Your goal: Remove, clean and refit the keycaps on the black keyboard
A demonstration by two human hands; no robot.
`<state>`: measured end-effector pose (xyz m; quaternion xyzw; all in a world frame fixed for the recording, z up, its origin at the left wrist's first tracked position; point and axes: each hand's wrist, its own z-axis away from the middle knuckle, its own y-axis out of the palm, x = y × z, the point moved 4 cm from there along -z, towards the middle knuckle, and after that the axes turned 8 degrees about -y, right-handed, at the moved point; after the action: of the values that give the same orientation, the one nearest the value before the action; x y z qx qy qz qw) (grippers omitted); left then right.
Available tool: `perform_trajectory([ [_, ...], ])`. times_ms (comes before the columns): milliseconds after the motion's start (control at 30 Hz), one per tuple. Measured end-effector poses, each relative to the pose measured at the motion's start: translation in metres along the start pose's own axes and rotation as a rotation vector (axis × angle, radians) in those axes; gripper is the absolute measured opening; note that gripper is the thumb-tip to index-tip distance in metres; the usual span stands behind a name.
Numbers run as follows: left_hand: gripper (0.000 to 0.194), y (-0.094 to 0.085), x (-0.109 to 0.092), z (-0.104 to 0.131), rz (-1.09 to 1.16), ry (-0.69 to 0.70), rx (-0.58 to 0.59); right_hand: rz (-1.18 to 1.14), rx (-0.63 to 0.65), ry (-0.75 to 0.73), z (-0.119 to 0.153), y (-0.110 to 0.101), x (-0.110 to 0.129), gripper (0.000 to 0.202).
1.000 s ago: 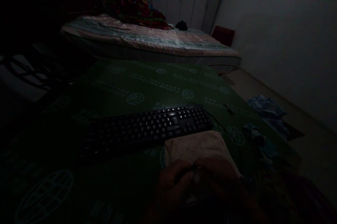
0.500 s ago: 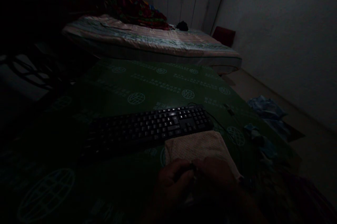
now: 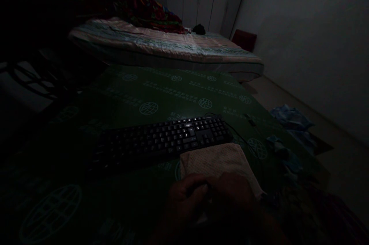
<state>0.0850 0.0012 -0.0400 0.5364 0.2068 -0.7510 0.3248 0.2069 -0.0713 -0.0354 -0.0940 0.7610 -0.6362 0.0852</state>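
Note:
In the dim head view, my left hand (image 3: 187, 195) and my right hand (image 3: 233, 189) meet at the near edge of a folded beige cloth (image 3: 213, 157). Both have their fingers curled in and pinched together. Whatever lies between them is too dark and small to make out. Just beyond the cloth, a black keyboard (image 3: 161, 138) lies flat and slightly askew, its number pad on the right touching or close to the cloth. A thin cable (image 3: 240, 135) runs off from its far right side.
A green sheet with printed globes (image 3: 123, 101) covers the surface under the keyboard. Crumpled blue cloths (image 3: 291, 117) lie at the right. Behind stands a bed (image 3: 173, 47) with a red patterned blanket (image 3: 152, 16). A plain wall (image 3: 311, 33) rises at the right.
My hands have shifted slightly, with the right fingers drawn closer against the left ones. The keyboard and cloth stay where they were.

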Motion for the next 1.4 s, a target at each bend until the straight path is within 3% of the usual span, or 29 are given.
perform_trajectory([
  [367,0.019,0.000,0.001,0.001,0.047,-0.077,-0.009,-0.015,-0.273,-0.136,0.002,-0.016,0.002,0.024],
  [500,0.020,-0.001,0.004,0.001,0.021,-0.040,0.014,-0.076,-0.351,-0.169,0.005,-0.015,0.003,0.029],
  [600,0.022,-0.001,0.005,0.001,-0.007,-0.013,0.018,-0.103,-0.298,-0.157,0.005,-0.013,0.002,0.024],
  [733,0.029,0.000,0.008,0.001,-0.066,-0.028,-0.045,-0.049,-0.100,-0.020,0.002,-0.017,-0.018,0.013],
  [833,0.034,0.001,0.013,0.001,-0.079,-0.061,-0.070,-0.014,0.011,0.148,0.000,-0.022,-0.055,0.013],
  [967,0.034,0.004,0.018,0.001,-0.029,-0.050,-0.033,-0.090,-0.026,0.228,-0.007,-0.024,-0.112,0.019],
  [1067,0.030,0.005,0.018,0.000,-0.036,-0.025,-0.025,-0.107,0.066,0.255,-0.017,-0.020,-0.142,0.021],
  [1167,0.028,0.005,0.016,0.000,-0.062,-0.014,-0.026,-0.168,0.161,0.259,-0.028,-0.017,-0.154,0.021],
  [1400,0.023,0.005,0.005,0.002,-0.086,-0.036,-0.013,-0.316,0.197,0.195,-0.039,-0.012,-0.162,0.016],
])
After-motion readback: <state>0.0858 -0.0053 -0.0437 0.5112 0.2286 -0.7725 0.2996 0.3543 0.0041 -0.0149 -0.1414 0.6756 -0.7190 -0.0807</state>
